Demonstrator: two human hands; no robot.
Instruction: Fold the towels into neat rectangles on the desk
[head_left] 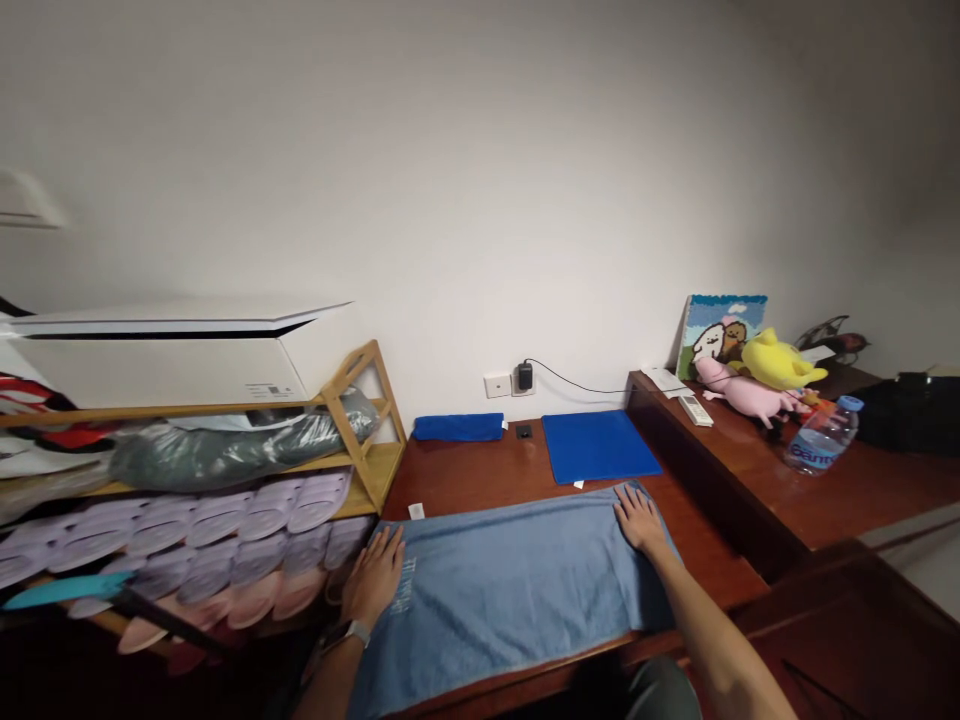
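**Light, limp and easily creased**

Our left hand (373,578) and right hand (639,518) lie flat, fingers extended, gripping nothing, on the blue-grey rectangular fabric towel (510,590) spread across the reddish-brown wooden desk (465,485). We judge the towel soft, unbreakable, best held by its corners.

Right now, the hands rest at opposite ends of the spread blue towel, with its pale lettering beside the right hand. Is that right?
Not quite: the head view shows the pale lettering beside the left hand, not the right hand. Both do rest at opposite ends of the blue towel.
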